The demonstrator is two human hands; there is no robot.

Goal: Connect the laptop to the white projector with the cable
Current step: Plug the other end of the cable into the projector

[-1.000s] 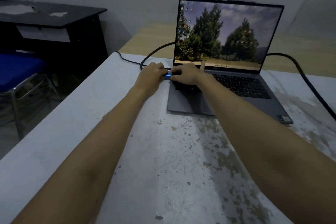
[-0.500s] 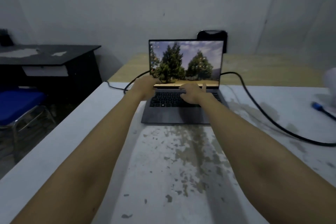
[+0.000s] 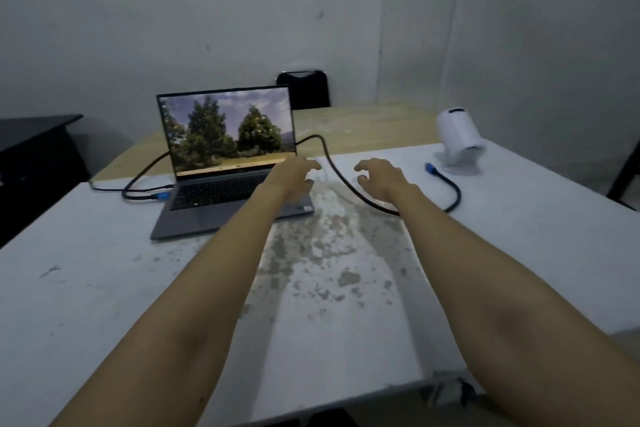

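A: What occupies the white bench?

B: An open grey laptop sits at the left-centre, its screen lit with a picture of trees. A white projector stands at the far right of the bench, well apart from the laptop.

A: And the black cable?

B: One blue-tipped plug lies at the laptop's left edge; whether it is seated in a port cannot be told. From there the cable loops back behind the screen, emerges at the screen's right side, and curves down across the bench between the two hands. It passes under the right forearm and bends up to a second blue plug, which lies free on the bench just beside the projector's base, not touching it.

A: State of the left hand?

B: It hovers over the laptop's right front corner, fingers loosely spread and curled, holding nothing.

A: The right hand?

B: It is likewise empty, fingers wide and slightly hooked, positioned just right of the cable's curve and short of the free plug.

A: Other features?

B: The bench surface is worn and mottled in the middle. A black chair back shows behind the laptop screen, beyond a wooden table, and a dark desk stands at the left against the pale wall.
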